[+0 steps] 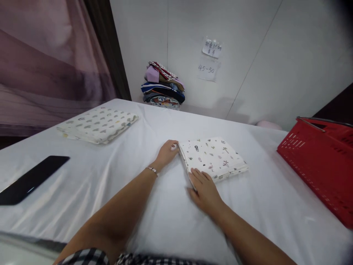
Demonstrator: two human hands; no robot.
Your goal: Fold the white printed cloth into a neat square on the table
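A folded white cloth with small printed plants and animals (213, 156) lies in the middle of the white-covered table (116, 184). My left hand (167, 152) pinches the cloth's far left corner, fingers closed on the edge. My right hand (205, 189) lies flat with fingers spread on the cloth's near left corner, pressing it down. A thin bracelet sits on my left wrist.
A second folded cloth with a grey pattern (97, 124) lies at the far left. A black flat object (30, 179) rests near the left edge. A red plastic basket (321, 162) stands at the right. A stack of folded fabrics (163, 86) sits against the back wall.
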